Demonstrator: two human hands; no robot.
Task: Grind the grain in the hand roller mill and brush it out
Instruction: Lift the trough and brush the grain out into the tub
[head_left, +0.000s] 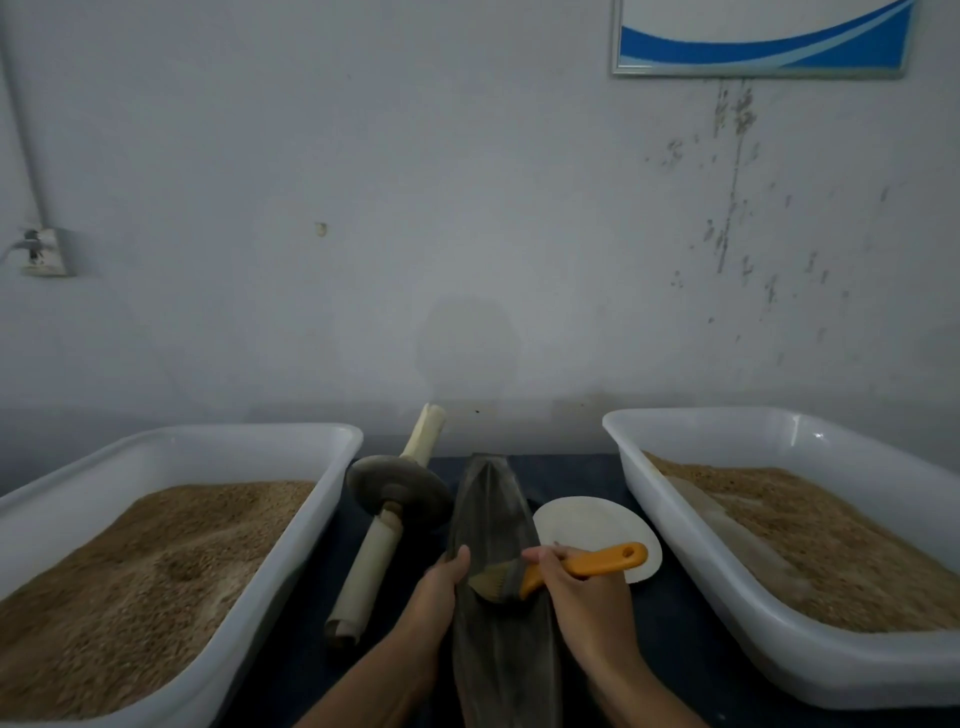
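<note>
A long dark boat-shaped grinding trough (491, 519) lies lengthwise on the table between two tubs. My left hand (441, 587) grips its left rim, thumb over the edge. My right hand (576, 582) holds a brush with an orange handle (597, 561); its bristles (493, 582) touch the inside of the trough. The roller (395, 493), a dark stone disc on a pale wooden axle, lies on the table left of the trough.
A white tub of grain (171, 561) stands at the left and a second white tub (789, 530) of grain at the right. A white round plate (592, 525) lies right of the trough, partly under the brush handle. A wall rises close behind the table.
</note>
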